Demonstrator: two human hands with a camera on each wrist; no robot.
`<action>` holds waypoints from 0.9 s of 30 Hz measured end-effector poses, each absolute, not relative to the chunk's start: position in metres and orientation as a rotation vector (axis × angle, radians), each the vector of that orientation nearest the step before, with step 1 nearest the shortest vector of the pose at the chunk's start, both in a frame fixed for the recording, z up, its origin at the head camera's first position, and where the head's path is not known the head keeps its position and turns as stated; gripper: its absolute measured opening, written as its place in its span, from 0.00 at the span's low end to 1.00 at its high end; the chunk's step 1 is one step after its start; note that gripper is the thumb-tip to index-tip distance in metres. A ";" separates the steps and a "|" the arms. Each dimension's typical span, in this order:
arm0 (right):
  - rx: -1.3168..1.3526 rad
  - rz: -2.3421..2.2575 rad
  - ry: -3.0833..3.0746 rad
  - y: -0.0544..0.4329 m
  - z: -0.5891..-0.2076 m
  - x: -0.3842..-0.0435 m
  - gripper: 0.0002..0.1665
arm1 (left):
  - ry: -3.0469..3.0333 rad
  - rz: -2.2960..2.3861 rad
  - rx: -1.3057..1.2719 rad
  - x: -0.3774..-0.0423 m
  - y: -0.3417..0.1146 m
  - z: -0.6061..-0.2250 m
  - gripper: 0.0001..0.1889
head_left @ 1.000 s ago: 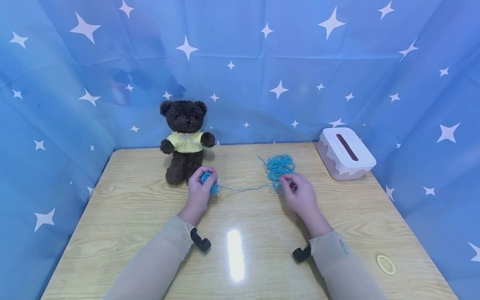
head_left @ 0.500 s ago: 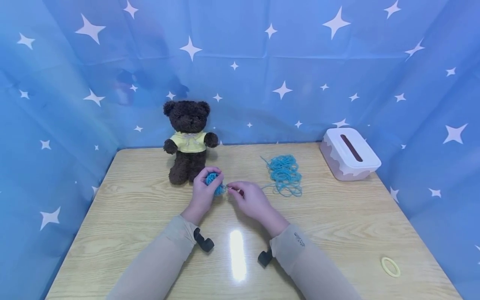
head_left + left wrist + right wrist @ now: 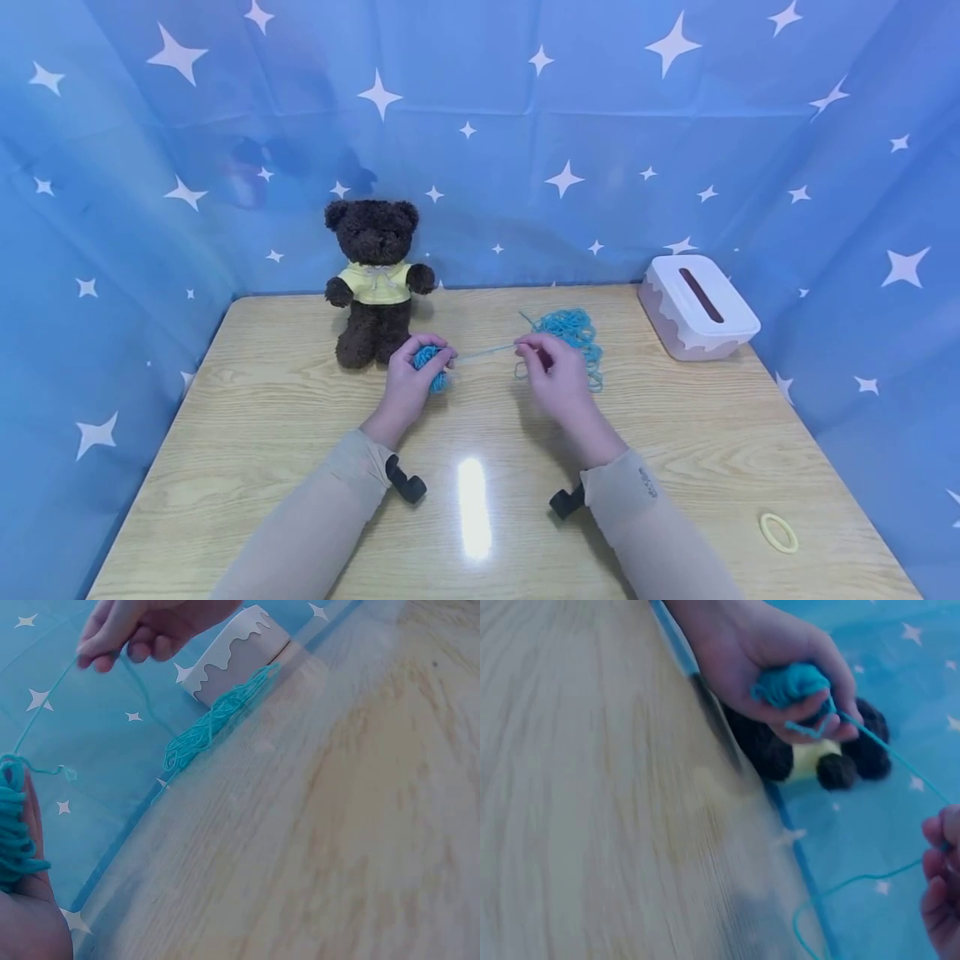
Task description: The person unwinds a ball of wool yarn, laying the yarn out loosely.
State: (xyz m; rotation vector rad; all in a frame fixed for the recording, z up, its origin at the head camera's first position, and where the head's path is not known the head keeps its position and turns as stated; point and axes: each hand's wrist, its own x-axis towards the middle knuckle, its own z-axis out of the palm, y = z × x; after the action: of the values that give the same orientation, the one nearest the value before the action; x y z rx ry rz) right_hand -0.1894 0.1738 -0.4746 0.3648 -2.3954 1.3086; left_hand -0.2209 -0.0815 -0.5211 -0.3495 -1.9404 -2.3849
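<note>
My left hand point(image 3: 407, 385) grips a small ball of turquoise yarn point(image 3: 429, 367), its coils bulging between thumb and fingers in the right wrist view. A single strand point(image 3: 486, 353) runs taut from that ball to my right hand point(image 3: 561, 379), which pinches it between thumb and fingertips. From the right hand the strand hangs in a slack curve, seen in the right wrist view. Behind the right hand lies a loose heap of the same yarn point(image 3: 573, 327) on the table, partly covered by that hand in the head view.
A dark brown teddy bear point(image 3: 378, 287) in a yellow top stands behind the left hand. At the back right is a white-lidded tissue box point(image 3: 697, 304). A pale yellow ring point(image 3: 778, 533) lies at the front right of the wooden table point(image 3: 360, 533). A blue star-patterned curtain point(image 3: 480, 175) encloses the table.
My right hand went from the heap leftward to the ball, then back right and slightly up, drawing the strand straight. The left hand keeps its grip on the ball in nearly the same place.
</note>
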 end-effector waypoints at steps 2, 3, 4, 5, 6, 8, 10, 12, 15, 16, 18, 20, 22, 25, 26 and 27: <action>0.314 1.324 -2.372 0.184 -0.474 -0.188 0.07 | -1.920 -2.430 -0.352 -0.221 -0.081 -0.522 0.11; 0.286 1.330 -2.366 0.189 -0.473 -0.188 0.07 | -1.914 -2.447 -0.353 -0.221 -0.081 -0.522 0.10; 0.258 1.333 -2.363 0.194 -0.473 -0.188 0.07 | -1.913 -2.455 -0.357 -0.221 -0.081 -0.522 0.09; 0.225 1.341 -2.359 0.199 -0.472 -0.187 0.07 | -1.918 -2.457 -0.361 -0.221 -0.081 -0.522 0.09; 0.195 1.347 -2.355 0.204 -0.471 -0.186 0.07 | -1.927 -2.450 -0.366 -0.221 -0.081 -0.522 0.08; 0.133 1.358 -2.352 0.216 -0.470 -0.185 0.07 | -1.942 -2.433 -0.380 -0.221 -0.081 -0.522 0.09; 0.080 1.359 -2.350 0.229 -0.470 -0.185 0.08 | -1.940 -2.413 -0.394 -0.221 -0.081 -0.522 0.10; 0.033 1.347 -2.369 0.242 -0.471 -0.183 0.10 | -1.909 -2.422 -0.401 -0.221 -0.081 -0.522 0.10; -0.023 1.295 -2.439 0.261 -0.476 -0.182 0.13 | -1.836 -2.452 -0.396 -0.221 -0.080 -0.522 0.08; -0.039 1.271 -2.469 0.267 -0.478 -0.181 0.14 | -1.811 -2.462 -0.393 -0.221 -0.080 -0.522 0.07; -0.079 1.221 -2.525 0.280 -0.483 -0.181 0.16 | -1.779 -2.470 -0.384 -0.221 -0.080 -0.522 0.04; -0.134 1.172 -2.565 0.290 -0.487 -0.181 0.16 | -1.749 -2.477 -0.378 -0.221 -0.080 -0.521 0.02; -0.188 1.112 -2.593 0.300 -0.490 -0.181 0.16 | -1.734 -2.467 -0.374 -0.220 -0.080 -0.521 0.03; -0.260 1.017 -2.623 0.309 -0.491 -0.181 0.15 | -1.719 -2.450 -0.355 -0.220 -0.080 -0.521 0.02; -0.276 0.981 -2.644 0.311 -0.492 -0.181 0.15 | -1.718 -2.445 -0.348 -0.220 -0.080 -0.521 0.02; -0.284 0.952 -2.672 0.312 -0.493 -0.181 0.15 | -1.720 -2.442 -0.341 -0.220 -0.080 -0.521 0.02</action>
State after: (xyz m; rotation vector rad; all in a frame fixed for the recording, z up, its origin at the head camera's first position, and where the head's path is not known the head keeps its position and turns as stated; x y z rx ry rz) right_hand -0.1811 0.3122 -0.4925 -0.2842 -2.6717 0.9524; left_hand -0.2204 -0.0801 -0.5208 -0.3409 -1.7204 -2.4419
